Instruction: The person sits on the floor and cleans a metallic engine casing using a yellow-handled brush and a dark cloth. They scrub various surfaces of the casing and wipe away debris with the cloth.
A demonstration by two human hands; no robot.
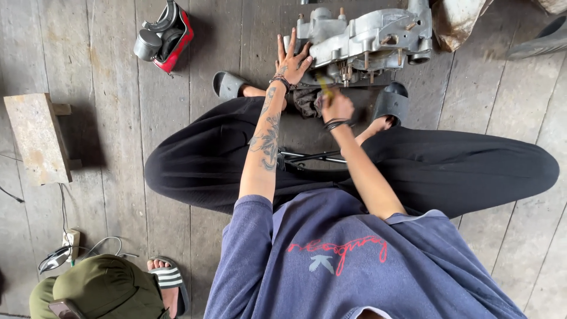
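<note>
Bracing the grey engine casing (366,38) with my left hand (290,62), fingers spread flat against its near-left end, I am working at its underside with my right hand (336,107), which is closed around a yellow-handled tool (324,84). The casing is lying on the wooden floor (106,118) straight ahead of both hands, its long axis running left to right, my right hand sitting just below its middle.

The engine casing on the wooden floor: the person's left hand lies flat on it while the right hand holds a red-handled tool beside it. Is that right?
Not quite. The head view shows the tool in the right hand has a yellow handle, not red. The left hand does rest flat on the engine casing.
</note>
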